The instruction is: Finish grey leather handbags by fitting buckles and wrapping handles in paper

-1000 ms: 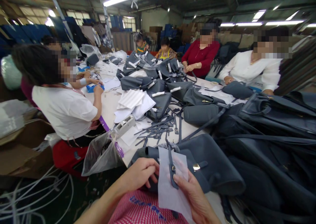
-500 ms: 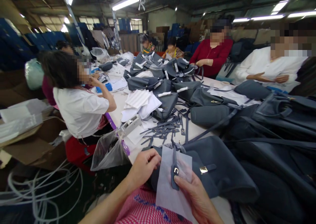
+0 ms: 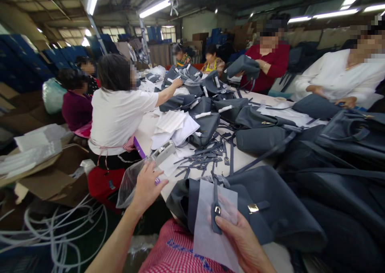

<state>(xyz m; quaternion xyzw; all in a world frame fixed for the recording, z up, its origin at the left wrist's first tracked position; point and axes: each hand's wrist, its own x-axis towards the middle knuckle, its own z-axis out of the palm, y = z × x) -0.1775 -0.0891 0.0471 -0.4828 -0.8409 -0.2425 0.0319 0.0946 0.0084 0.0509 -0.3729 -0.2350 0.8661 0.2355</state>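
Observation:
A grey-blue handbag (image 3: 264, 209) lies on the table edge in front of me. My right hand (image 3: 243, 245) pinches a sheet of white tissue paper (image 3: 213, 233) together with the bag's buckled strap tab (image 3: 215, 209). My left hand (image 3: 147, 185) is lifted to the left with fingers spread, holding nothing, close to a clear plastic bag (image 3: 128, 183) hanging at the table edge and a white tape dispenser (image 3: 164, 152).
Several loose grey straps (image 3: 204, 158) and white paper sheets (image 3: 174, 126) lie mid-table among many grey handbags (image 3: 258, 138). A person in a white shirt (image 3: 117, 112) leans over the table at left; other people sit around it. White cords (image 3: 60, 229) and cardboard (image 3: 45, 180) cover the floor.
My left hand has let go of the bag and paper and moved left and up toward the plastic bag, opening. The person in white has reached across the table.

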